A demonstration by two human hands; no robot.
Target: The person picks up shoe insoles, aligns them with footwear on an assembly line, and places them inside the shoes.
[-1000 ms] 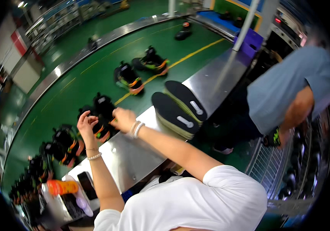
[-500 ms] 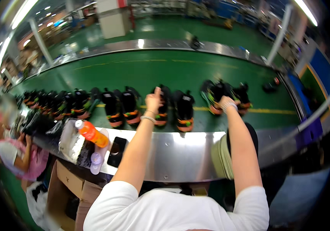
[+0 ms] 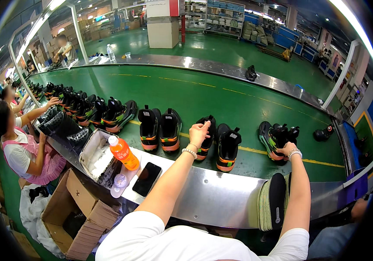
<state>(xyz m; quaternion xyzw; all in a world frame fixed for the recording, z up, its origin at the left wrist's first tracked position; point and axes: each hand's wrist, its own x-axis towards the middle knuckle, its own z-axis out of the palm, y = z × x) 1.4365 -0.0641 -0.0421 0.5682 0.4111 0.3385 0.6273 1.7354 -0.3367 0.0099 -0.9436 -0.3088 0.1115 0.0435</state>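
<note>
Head view
Left hand (image 3: 199,131): fingers pinched on the collar of a black sneaker (image 3: 205,135), which stands on the green conveyor belt (image 3: 221,93) near its front edge.
Right hand (image 3: 287,150): closed on the heel of a black-and-green sneaker (image 3: 272,139) farther right on the belt.
Steel ledge (image 3: 215,195): an orange drink bottle (image 3: 123,153) and a dark phone (image 3: 147,179) are laid at its left end; stacked insoles (image 3: 273,202) are propped against its right end.
Neighbour: a person in a pink apron (image 3: 23,152) is seated at the belt's left.

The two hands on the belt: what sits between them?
In the head view, one black shoe with an orange sole stands between the left hand and the right hand, then bare green belt.
</note>
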